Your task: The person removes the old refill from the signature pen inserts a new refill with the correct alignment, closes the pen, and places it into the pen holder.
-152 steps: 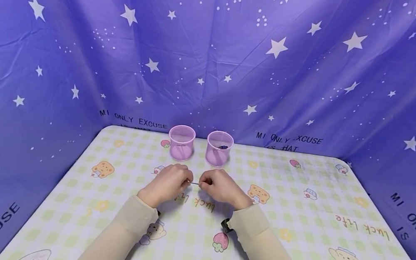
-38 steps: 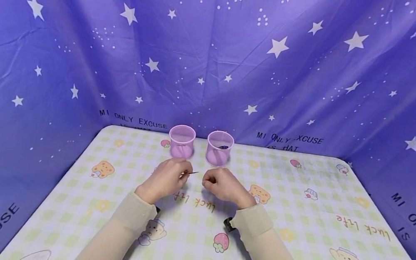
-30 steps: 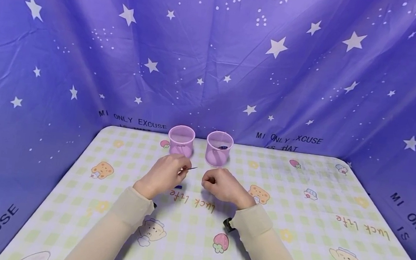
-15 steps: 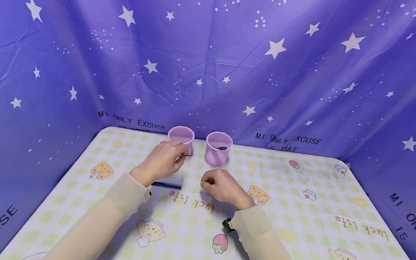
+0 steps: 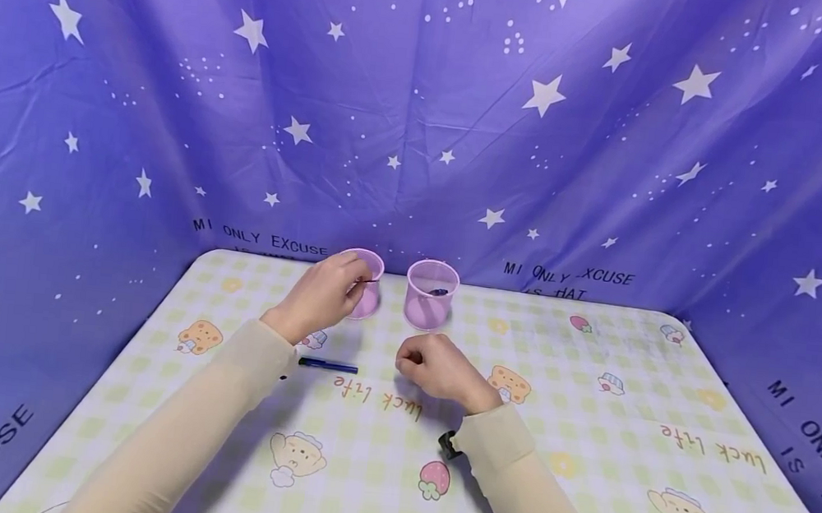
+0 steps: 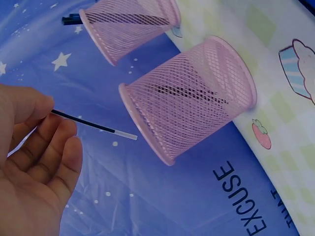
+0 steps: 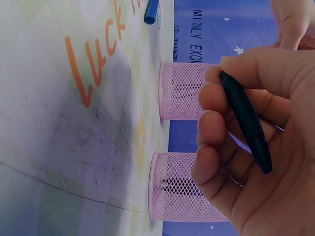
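The left cup (image 5: 365, 306), pink mesh, stands upright at the far edge of the table and serves as the reference. The left hand (image 5: 321, 293) is at its rim, near side, thumb and fingers pinching a thin dark refill (image 6: 93, 124); the refill's clear tip lies just beside that rim. A dark rod (image 6: 192, 93) shows through the mesh of the left cup. The right cup (image 5: 428, 308), matching, stands close on its right and contains dark blue items. The right hand (image 5: 445, 369), nearer the person and to the right of the left cup, pinches a black tapered pen part (image 7: 246, 120). A blue barrel (image 5: 329, 365) lies on the cloth on the near side of the left cup.

Surface: the tablecloth (image 5: 583, 471) is white and pale green check, printed with biscuits, strawberries, cupcakes and "luck life" lettering, inverted as viewed. Grey smudging (image 5: 545, 331) marks it well to the right of the left cup.

Room: a creased purple-blue curtain (image 5: 425, 109) with white stars hangs behind the left cup and along both sides; black lettering (image 5: 260, 238) crosses it beside the cup.
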A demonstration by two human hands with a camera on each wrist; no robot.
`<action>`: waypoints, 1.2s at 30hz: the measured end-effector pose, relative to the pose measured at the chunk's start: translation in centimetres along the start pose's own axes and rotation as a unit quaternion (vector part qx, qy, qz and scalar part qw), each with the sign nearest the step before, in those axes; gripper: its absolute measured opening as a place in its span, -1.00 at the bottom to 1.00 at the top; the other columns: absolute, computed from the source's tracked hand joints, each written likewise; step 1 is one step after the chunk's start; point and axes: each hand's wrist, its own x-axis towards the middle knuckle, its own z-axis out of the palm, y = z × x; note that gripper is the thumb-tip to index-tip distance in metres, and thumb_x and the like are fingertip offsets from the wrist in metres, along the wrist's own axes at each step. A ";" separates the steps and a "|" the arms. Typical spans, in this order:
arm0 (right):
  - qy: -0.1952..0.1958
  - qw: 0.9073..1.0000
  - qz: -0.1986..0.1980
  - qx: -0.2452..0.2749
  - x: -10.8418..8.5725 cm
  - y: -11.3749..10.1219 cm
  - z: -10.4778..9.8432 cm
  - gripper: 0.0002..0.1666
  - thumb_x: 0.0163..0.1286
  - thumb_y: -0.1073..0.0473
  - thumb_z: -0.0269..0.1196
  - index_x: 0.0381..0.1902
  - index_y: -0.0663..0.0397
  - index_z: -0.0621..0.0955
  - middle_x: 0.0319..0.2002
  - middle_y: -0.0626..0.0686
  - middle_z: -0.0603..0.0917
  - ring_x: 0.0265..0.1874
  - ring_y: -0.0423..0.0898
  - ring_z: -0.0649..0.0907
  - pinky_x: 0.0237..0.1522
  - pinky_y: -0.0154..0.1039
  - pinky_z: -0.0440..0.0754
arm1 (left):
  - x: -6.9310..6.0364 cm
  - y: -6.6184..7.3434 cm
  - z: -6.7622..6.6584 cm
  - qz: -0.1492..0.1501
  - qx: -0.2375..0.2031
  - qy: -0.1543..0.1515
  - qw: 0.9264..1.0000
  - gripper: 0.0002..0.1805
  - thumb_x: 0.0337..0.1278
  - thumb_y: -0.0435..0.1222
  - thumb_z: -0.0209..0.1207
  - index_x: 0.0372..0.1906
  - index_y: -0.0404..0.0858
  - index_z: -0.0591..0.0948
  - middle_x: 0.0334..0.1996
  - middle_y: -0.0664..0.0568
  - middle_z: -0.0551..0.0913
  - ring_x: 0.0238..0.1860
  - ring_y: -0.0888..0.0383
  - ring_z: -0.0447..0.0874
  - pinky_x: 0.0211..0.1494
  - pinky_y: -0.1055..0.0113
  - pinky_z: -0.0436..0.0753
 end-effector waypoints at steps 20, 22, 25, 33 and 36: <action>-0.011 1.000 0.008 0.000 0.0 0.2 0.2 -0.84 0.29 0.22 0.19 -0.47 -0.07 0.66 -0.61 -0.22 0.52 -0.61 -0.29 0.47 -0.47 -0.32 0.49 | 2.7 -1.7 0.2 -0.080 -0.048 -0.056 0.994 -0.84 0.06 -0.51 0.17 -0.22 -0.33 0.62 -0.32 -0.02 0.59 -0.28 0.07 0.56 -0.15 0.25 0.58; -0.013 1.000 0.011 0.000 0.0 0.2 0.2 -0.84 0.29 0.22 0.19 -0.46 -0.08 0.66 -0.61 -0.22 0.52 -0.61 -0.29 0.47 -0.47 -0.32 0.49 | 2.9 -2.0 0.6 -0.092 -0.055 -0.070 0.992 -0.82 0.06 -0.51 0.16 -0.20 -0.34 0.62 -0.30 -0.02 0.59 -0.26 0.08 0.57 -0.12 0.25 0.58; -0.015 1.000 0.014 0.001 0.0 0.2 0.2 -0.84 0.29 0.21 0.19 -0.46 -0.08 0.66 -0.60 -0.22 0.52 -0.60 -0.29 0.48 -0.46 -0.32 0.49 | 3.2 -2.5 1.1 -0.099 -0.057 -0.088 0.990 -0.81 0.05 -0.52 0.15 -0.20 -0.33 0.63 -0.28 -0.03 0.61 -0.26 0.08 0.58 -0.12 0.26 0.58; -0.016 1.000 0.009 -0.003 0.0 0.1 0.3 -0.85 0.29 0.21 0.19 -0.46 -0.07 0.66 -0.61 -0.22 0.52 -0.60 -0.29 0.47 -0.45 -0.32 0.49 | 3.6 -3.6 2.1 -0.106 -0.022 -0.132 0.985 -0.80 0.04 -0.50 0.15 -0.22 -0.29 0.66 -0.36 0.00 0.62 -0.31 0.07 0.57 -0.18 0.23 0.56; -0.018 1.000 0.008 -0.003 0.1 0.1 0.3 -0.84 0.30 0.21 0.19 -0.46 -0.08 0.65 -0.60 -0.22 0.52 -0.59 -0.29 0.48 -0.44 -0.32 0.49 | 3.6 -4.0 2.4 -0.119 -0.028 -0.142 0.982 -0.79 0.05 -0.50 0.17 -0.19 -0.29 0.67 -0.35 -0.01 0.64 -0.29 0.07 0.59 -0.14 0.22 0.57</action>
